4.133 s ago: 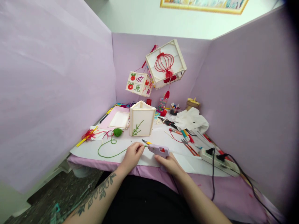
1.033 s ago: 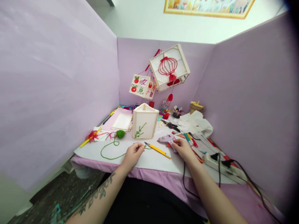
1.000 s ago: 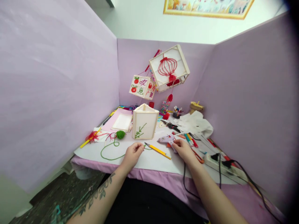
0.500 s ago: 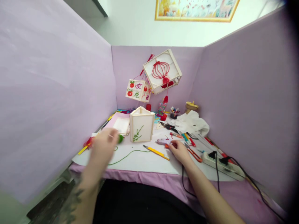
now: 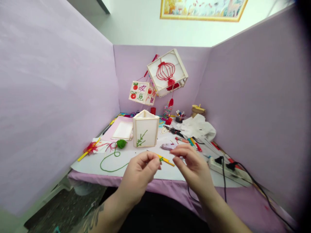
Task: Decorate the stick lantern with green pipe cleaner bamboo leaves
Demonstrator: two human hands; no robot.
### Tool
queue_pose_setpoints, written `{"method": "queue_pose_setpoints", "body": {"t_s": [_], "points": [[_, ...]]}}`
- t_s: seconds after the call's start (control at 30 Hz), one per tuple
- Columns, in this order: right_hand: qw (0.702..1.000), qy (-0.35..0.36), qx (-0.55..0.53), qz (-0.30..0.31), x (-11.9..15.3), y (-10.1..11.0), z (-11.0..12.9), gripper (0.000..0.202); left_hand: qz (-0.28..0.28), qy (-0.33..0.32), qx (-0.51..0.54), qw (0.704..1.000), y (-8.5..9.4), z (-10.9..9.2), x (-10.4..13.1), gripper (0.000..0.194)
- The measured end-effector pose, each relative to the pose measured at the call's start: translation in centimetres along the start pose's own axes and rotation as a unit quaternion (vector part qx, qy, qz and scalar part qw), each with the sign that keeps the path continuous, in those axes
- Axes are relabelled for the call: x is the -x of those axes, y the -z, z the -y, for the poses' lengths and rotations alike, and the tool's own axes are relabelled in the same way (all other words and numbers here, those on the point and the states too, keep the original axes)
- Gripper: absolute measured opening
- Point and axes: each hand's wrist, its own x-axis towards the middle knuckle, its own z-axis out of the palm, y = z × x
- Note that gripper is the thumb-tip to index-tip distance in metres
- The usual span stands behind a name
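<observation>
My left hand (image 5: 143, 170) is closed in a pinch, with a small bit of green yarn (image 5: 114, 170) showing at its fingertips. From there the strand runs left across the table to a green yarn ball (image 5: 121, 144). My right hand (image 5: 193, 166) hovers just right of it, thumb and fingers apart, holding nothing I can see. Between the hands, partly covered, lies a yellow craft knife (image 5: 167, 161). A lilac glue gun (image 5: 167, 146) rests behind my right hand. Behind my left hand stands a three-sided white lantern (image 5: 146, 132) with a green yarn branch on its front.
Two decorated lanterns (image 5: 167, 72) hang at the back. A white power strip (image 5: 229, 171) with black plugs lies at the right edge. Crumpled white paper (image 5: 200, 127), pliers (image 5: 173, 130) and markers (image 5: 195, 145) lie at the right. Red yarn scraps (image 5: 91, 148) lie at the left.
My left hand has come right and down from beside the yarn ball, the green yarn at its fingertips. My right hand has left the glue gun and risen towards the left hand.
</observation>
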Motion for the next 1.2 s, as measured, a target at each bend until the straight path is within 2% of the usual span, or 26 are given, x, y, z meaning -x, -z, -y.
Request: {"method": "queue_pose_setpoints", "body": {"t_s": [0.1, 0.2, 0.33, 0.53, 1.2], "points": [[0.999, 0.022, -0.046, -0.008, 0.7, -0.3, 3.1, 0.005, 0.023, -0.004, 0.028, 0.999, -0.7, 0.5, 1.0, 0.033], [0.998, 0.029, -0.053, -0.015, 1.0, -0.5, 4.0, 0.005, 0.039, -0.015, 0.047, 0.998, -0.6, 0.8, 1.4, 0.03], [0.998, 0.041, -0.051, -0.012, 1.1, -0.5, 4.2, 0.007, 0.041, -0.021, 0.045, 0.998, -0.7, 0.7, 1.5, 0.031], [0.996, 0.075, -0.053, 0.009, 1.1, -0.3, 4.7, 0.015, 0.073, 0.014, 0.1, 0.992, -1.3, 0.0, 1.8, 0.031], [0.992, 0.125, -0.026, 0.004, 1.3, -0.5, 5.0, 0.019, 0.07, 0.02, 0.103, 0.992, -1.3, 0.3, 2.1, 0.031]]}}
